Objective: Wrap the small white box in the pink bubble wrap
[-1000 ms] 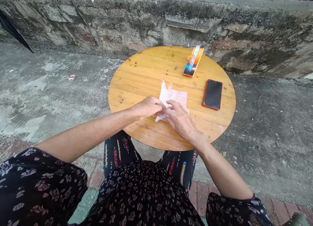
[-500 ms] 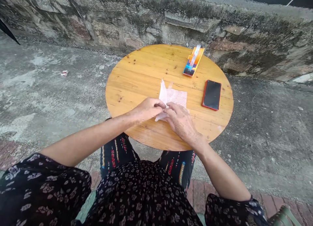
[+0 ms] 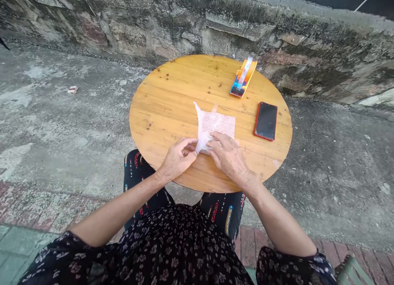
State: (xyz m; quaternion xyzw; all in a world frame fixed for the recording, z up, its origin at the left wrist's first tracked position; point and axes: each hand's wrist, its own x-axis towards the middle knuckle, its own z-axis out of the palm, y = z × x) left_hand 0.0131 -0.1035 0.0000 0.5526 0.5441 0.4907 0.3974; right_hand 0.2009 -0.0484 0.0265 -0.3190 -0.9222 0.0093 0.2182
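A flat rectangular bundle in thin pinkish-white wrapping paper (image 3: 218, 122) lies on the round wooden table (image 3: 172, 88). Its left side has a loose paper edge, with one tip sticking out at the far left corner. My left hand (image 3: 178, 159) pinches the paper at the near left corner between thumb and fingers. Across the near part of the bundle rests my right hand (image 3: 229, 155), fingers apart and slightly bent, their tips pressing on the paper. What the paper covers is hidden. A strip of clear tape (image 3: 214, 107) shows at the bundle's far edge.
An orange and blue tape dispenser (image 3: 243, 77) stands near the table's far right edge. Closer in lies a phone in a red case (image 3: 266, 120). Behind the table runs a stone wall (image 3: 172, 26). A small crumpled pack (image 3: 73, 89) is on the concrete ground.
My left hand has moved down and left to the bundle's near corner. The raised left flap of paper now lies lower. My right hand has hardly moved.
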